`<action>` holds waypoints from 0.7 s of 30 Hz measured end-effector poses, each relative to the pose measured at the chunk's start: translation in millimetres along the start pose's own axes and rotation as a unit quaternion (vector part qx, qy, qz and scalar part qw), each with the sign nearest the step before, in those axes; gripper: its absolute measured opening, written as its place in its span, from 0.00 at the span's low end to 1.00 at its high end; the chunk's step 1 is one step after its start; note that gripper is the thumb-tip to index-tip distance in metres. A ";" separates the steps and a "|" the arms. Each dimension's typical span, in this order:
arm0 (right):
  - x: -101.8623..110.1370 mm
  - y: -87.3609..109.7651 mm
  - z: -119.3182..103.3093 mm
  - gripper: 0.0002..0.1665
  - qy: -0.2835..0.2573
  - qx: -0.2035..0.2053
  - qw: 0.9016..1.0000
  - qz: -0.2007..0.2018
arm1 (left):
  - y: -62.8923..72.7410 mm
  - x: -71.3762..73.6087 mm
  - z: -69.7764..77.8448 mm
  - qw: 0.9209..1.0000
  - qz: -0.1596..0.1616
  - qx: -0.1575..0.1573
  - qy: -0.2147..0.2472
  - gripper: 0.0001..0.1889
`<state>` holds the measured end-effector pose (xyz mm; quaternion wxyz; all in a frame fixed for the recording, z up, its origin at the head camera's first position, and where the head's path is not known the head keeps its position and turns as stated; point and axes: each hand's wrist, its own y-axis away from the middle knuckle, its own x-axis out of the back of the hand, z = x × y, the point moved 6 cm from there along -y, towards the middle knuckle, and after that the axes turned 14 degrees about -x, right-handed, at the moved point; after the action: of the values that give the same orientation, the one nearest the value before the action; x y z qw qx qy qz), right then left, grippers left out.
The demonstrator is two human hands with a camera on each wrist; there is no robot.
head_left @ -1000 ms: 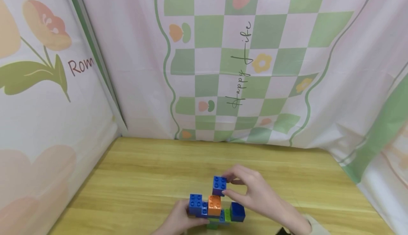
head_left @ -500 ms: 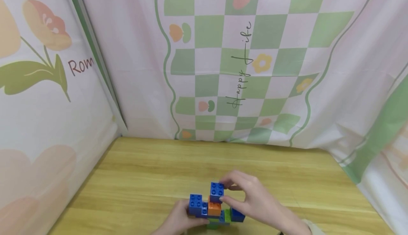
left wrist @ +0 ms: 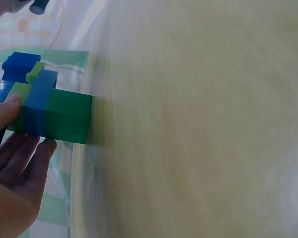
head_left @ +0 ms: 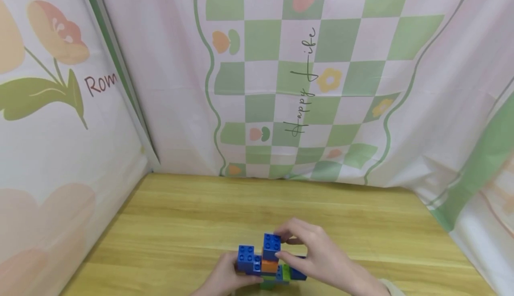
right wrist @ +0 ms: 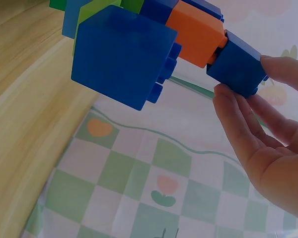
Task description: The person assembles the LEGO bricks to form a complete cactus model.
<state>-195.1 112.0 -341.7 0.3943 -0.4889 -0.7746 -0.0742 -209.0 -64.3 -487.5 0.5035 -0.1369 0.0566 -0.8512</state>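
My right hand (head_left: 321, 256) pinches a blue toy brick (head_left: 271, 246) between thumb and fingers. That brick sits over an orange brick (head_left: 270, 267); in the right wrist view a few orange studs still show between the two. My left hand (head_left: 224, 276) grips the stacked model low down, its thumb on a light green layer (left wrist: 20, 106). Below that come a blue layer (left wrist: 38, 104) and a green base brick (left wrist: 68, 116). Another blue brick (head_left: 246, 258) tops the model's left side. On the right side are a lime brick (head_left: 286, 271) and a large blue brick (right wrist: 121, 57).
A wood-grain table (head_left: 192, 220) lies under the model. Behind it hangs a checkered green and white curtain (head_left: 261, 77). A flower-printed cloth wall (head_left: 60, 153) stands on the left.
My right hand has brought the blue brick down and slightly left, from behind the orange brick to over it. My left hand and the model have hardly moved.
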 end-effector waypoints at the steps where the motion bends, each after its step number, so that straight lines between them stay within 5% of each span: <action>1: -0.2 0.1 -0.2 0.15 0.000 0.000 1.000 -0.001 | 0.0 0.0 -0.3 1.000 0.000 0.000 -0.001 0.22; 21: -0.3 -0.1 -6.9 0.13 0.020 0.052 0.998 0.002 | -0.7 0.5 -2.6 1.000 0.001 0.001 -0.001 0.22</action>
<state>-191.3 108.4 -337.2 0.4343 -0.4677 -0.7686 -0.0425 -210.5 -64.5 -489.8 0.5042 -0.1372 0.0556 -0.8508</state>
